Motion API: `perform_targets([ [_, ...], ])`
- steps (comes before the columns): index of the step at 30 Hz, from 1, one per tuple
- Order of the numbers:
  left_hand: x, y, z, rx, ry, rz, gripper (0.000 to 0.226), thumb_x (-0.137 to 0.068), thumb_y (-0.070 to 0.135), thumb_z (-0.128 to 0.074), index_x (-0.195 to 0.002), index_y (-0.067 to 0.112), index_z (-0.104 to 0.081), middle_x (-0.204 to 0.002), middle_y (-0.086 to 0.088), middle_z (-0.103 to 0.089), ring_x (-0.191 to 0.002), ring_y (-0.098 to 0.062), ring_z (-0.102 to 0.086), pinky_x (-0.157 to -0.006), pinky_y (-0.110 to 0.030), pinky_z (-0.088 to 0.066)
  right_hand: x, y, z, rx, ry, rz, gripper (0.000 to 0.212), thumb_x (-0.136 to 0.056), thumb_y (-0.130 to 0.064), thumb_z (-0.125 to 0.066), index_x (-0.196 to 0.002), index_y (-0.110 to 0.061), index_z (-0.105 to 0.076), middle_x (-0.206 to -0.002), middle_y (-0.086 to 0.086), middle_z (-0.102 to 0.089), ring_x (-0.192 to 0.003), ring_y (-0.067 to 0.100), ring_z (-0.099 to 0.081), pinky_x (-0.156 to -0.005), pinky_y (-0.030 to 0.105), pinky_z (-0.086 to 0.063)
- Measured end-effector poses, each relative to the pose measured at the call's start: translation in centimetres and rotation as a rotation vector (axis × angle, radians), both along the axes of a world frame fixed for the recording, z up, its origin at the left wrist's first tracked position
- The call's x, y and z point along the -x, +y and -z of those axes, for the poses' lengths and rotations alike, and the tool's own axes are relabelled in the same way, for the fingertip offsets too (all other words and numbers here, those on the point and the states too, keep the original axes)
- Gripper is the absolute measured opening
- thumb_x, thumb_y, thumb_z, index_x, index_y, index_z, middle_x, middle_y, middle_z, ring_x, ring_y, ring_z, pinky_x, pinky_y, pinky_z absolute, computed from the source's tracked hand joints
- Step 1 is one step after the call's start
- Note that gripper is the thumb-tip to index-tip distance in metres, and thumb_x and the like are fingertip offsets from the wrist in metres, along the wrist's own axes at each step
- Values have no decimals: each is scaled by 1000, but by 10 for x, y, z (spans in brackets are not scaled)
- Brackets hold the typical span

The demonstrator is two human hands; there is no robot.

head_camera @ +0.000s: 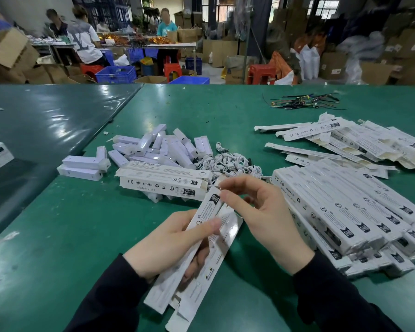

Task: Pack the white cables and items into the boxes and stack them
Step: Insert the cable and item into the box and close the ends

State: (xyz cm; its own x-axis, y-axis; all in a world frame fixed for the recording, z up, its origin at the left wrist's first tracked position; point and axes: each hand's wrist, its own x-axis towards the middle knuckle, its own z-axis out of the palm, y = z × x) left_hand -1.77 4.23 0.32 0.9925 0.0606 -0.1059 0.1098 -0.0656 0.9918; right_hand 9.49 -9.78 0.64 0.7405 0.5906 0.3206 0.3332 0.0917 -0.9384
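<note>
The left hand (170, 238) gripped a long white box (197, 250), thumb across its face and fingers curled behind it. The right hand (256, 212) pinched the flap at the box's far end between thumb and forefinger. Judged step: closing or opening that end. The white cables (228, 164) lay in a heap beyond the right fingertips; packed boxes (345, 212) were stacked just to their right. The next move probably called for tucking the flap squarely, then adding the box to that stack.

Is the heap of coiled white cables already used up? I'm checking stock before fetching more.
No: a heap of coiled white cables lies on the green table, between the white rectangular lamp units and the stacked white cardboard boxes.
</note>
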Motion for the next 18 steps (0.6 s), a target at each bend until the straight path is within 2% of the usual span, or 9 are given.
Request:
perform_targets([
  [2, -1, -4, 0, 89, 0, -5, 48, -96, 45, -54, -92, -2, -52, -46, -4, -52, -32, -17, -41, -42, -24, -40, 2, 0, 0, -17, -27, 9, 16, -86, -7, -71, -98, -18, -69, -95, -8, -73, -91, 2, -66, -77, 17, -46],
  [4, -2, -7, 0, 113, 3, -19, 45, -101, 41, -47, -77, 3, -51, -44, -3, -51, -31, -16, -41, -43, -24, -37, 6, 2, 1, 14, -72, 9, 20, -87, -10, -70, -103, -22, -66, -101, -14, -71, -98, 1, -64, -75, 13, -45],
  [7, -3, -11, -1, 125, 18, -28, 45, -100, 40, -41, -68, 10, -49, -42, -2, -52, -30, -14, -42, -39, -21, -37, 6, 0, 2, 104, -113, -15, 26, -89, -15, -68, -108, -31, -63, -100, -17, -67, -99, -1, -61, -68, 22, -45],
  [9, -4, -13, 1, 134, 20, -31, 44, -98, 42, -42, -72, 8, -49, -43, -2, -52, -30, -15, -41, -36, -19, -37, 4, -1, 0, 108, -124, -37, 27, -89, -14, -69, -108, -32, -63, -97, -11, -67, -93, 0, -61, -65, 17, -44],
  [10, -5, -14, 1, 142, 7, -38, 42, -97, 43, -43, -74, 8, -50, -44, -3, -52, -31, -16, -41, -36, -19, -37, 3, -1, -1, 86, -120, -34, 29, -88, -12, -70, -109, -30, -63, -95, -9, -67, -90, 1, -62, -68, 11, -44],
  [12, -6, -14, 3, 168, -30, -66, 39, -94, 45, -47, -74, 12, -53, -45, -4, -51, -32, -17, -40, -37, -20, -38, 1, -2, -3, 33, -93, 2, 33, -85, -12, -73, -112, -29, -62, -93, -8, -68, -91, 4, -64, -78, 8, -43],
  [14, -6, -12, 5, 196, -54, -82, 38, -94, 45, -49, -72, 15, -57, -46, -5, -50, -32, -17, -40, -37, -20, -38, -1, -3, -4, 37, -92, 33, 35, -84, -16, -75, -113, -29, -60, -93, -8, -70, -93, 4, -65, -79, 7, -40],
  [18, -8, -12, 10, 190, -77, -87, 40, -94, 45, -52, -92, 5, -56, -53, -9, -52, -34, -18, -39, -37, -21, -38, 2, -2, -2, 102, -168, 14, 27, -88, -14, -70, -111, -27, -64, -98, -11, -69, -99, -1, -61, -77, 2, -38],
])
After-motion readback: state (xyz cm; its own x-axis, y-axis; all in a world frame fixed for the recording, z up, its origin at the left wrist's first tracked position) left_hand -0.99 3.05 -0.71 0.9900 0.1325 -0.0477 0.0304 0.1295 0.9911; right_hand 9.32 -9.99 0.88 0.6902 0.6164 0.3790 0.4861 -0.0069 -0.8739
